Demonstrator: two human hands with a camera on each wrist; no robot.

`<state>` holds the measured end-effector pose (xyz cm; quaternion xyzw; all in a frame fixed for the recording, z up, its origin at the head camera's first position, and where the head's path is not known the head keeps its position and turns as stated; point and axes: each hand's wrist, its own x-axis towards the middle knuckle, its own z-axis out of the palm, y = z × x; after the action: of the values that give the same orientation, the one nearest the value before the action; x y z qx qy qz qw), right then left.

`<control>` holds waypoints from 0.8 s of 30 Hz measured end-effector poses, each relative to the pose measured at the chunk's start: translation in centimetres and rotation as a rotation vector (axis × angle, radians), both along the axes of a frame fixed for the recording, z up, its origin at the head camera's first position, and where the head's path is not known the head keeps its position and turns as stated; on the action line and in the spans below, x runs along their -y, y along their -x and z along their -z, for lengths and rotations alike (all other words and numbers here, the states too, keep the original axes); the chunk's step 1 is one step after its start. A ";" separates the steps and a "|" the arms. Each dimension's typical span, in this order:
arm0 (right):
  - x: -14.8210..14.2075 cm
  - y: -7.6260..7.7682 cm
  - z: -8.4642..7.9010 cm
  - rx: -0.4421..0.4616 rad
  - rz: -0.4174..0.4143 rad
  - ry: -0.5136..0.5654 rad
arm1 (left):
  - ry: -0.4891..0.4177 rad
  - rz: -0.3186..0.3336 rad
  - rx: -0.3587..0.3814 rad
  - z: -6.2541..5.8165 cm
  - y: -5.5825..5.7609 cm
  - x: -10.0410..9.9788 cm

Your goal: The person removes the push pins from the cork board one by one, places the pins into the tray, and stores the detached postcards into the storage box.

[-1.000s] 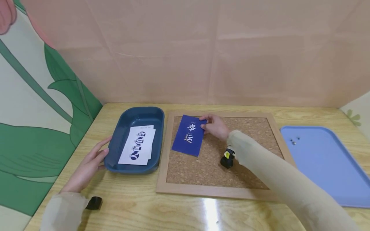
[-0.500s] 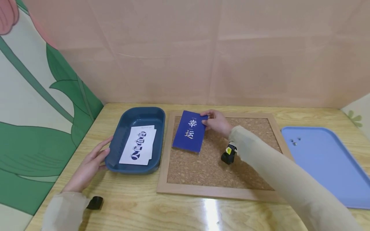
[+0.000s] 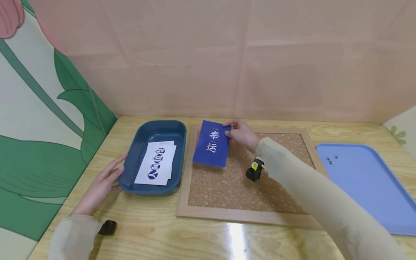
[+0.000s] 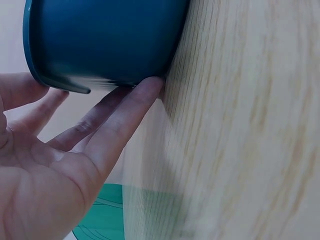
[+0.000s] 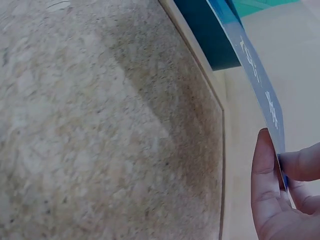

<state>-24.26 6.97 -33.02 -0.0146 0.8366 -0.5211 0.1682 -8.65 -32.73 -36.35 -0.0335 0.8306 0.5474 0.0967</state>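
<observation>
My right hand (image 3: 242, 135) pinches a dark blue card (image 3: 212, 144) by its right edge, thumb on one face and fingers on the other. White and gold characters are printed on the card. In the right wrist view the card (image 5: 257, 82) stands away from the cork, slightly bowed. Beneath it lies a wood-framed cork board (image 3: 234, 191). My left hand (image 3: 102, 186) rests against the left side of a dark blue bin (image 3: 128, 173). The left wrist view shows straight fingers (image 4: 122, 117) touching the bin's outer wall, the thumb at its rim. White printed cards (image 3: 157, 162) lie in the bin.
A light blue tray (image 3: 364, 187) sits right of the board, with a few small metallic pieces (image 3: 330, 161) near its upper left. A pink-covered wall (image 3: 240, 65) rises behind the wooden table (image 3: 146, 227). A painted leaf panel (image 3: 29, 162) borders the left side.
My right hand has raised the blue card a little and moved it toward the back of the board. The left hand stays at the bin.
</observation>
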 end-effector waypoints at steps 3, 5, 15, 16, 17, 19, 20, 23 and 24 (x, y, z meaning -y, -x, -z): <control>0.3 0.1 -0.4 -0.016 -0.006 -0.001 | 0.012 -0.005 0.002 -0.1 0.0 0.0; 0.5 0.1 -0.7 -0.019 -0.008 0.010 | 0.021 -0.007 0.001 -0.1 0.0 0.0; 1.7 0.2 -1.7 -0.037 -0.021 0.028 | 0.043 -0.018 0.014 -0.2 0.1 -0.1; 1.9 0.2 -1.8 -0.041 -0.025 0.028 | 0.044 -0.018 0.014 -0.2 0.1 -0.1; 2.1 0.2 -1.9 -0.047 -0.026 0.028 | 0.048 -0.017 0.014 -0.2 0.1 -0.1; 2.4 0.1 -2.1 -0.054 -0.027 0.025 | 0.049 -0.016 0.013 -0.2 0.1 -0.1; 2.6 0.0 -2.2 -0.064 -0.030 0.021 | 0.049 -0.016 0.012 -0.2 0.1 -0.1; 3.1 -0.2 -2.6 -0.077 -0.032 0.015 | 0.051 -0.014 0.011 -0.2 0.0 -0.2; 3.3 -0.3 -2.7 -0.077 -0.035 0.017 | 0.052 -0.013 0.010 -0.2 0.0 -0.2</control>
<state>-23.92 3.64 -30.31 -0.0510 0.8375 -0.5244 0.1449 -8.66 -32.55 -36.17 -0.0443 0.8438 0.5260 0.0965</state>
